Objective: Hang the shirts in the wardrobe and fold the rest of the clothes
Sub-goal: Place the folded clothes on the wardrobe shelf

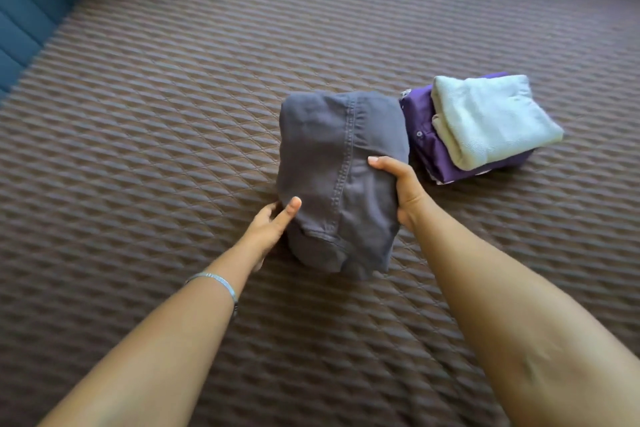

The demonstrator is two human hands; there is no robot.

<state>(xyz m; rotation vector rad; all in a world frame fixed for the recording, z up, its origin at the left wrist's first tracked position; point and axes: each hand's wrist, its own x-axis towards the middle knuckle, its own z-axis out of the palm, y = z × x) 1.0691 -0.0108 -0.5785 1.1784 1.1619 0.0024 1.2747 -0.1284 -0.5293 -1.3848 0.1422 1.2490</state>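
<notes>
While both hands grip it, folded grey garment (341,180) mid-bed, left hand (268,227) at its 8 o'clock edge, right hand (403,192) at 3 o'clock, folded pile (481,125) just beside at 2 o'clock, brown quilted bedspread (173,114)

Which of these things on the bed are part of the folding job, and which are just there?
Part of the job:
- folded grey garment, held at its sides by the left hand and right hand
- folded purple garment
- folded pale garment lying on top of it

Just there:
- brown quilted bedspread
- blue padded headboard
- silver bangle on the left wrist
</notes>
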